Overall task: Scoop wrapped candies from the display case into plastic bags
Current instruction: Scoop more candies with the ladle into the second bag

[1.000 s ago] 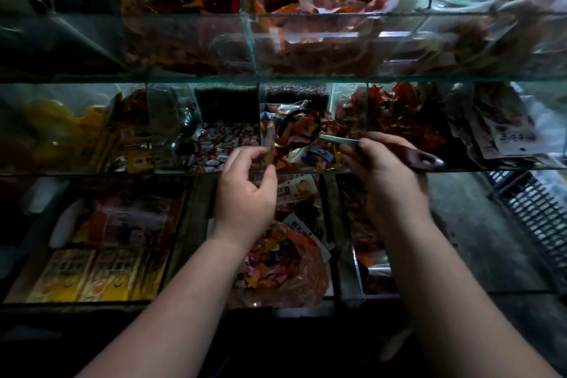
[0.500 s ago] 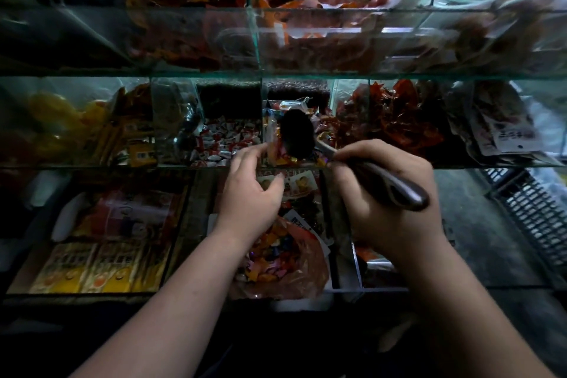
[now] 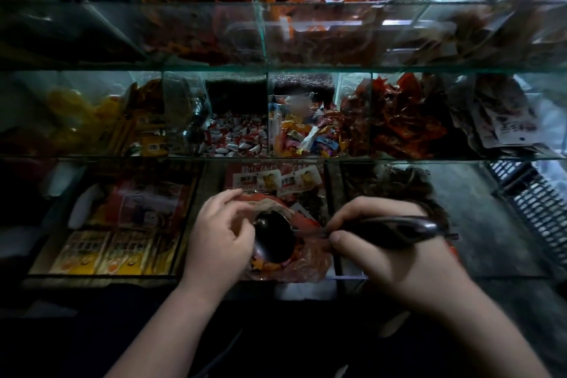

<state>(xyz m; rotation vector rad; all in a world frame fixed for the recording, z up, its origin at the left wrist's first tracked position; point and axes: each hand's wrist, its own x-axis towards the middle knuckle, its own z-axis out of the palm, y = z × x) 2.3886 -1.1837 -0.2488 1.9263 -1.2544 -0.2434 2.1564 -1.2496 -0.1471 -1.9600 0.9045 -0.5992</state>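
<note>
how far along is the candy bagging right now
Done: the plastic bag already holds some wrapped candies. In hand: the left hand holds its mouth open while the right hand holds the scoop inside. Left: the candy compartment is well stocked, more scoops likely.

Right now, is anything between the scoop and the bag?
Nothing visible. The left hand holds the plastic bag open, and the scoop in the right hand has its bowl in the bag's mouth.
</note>
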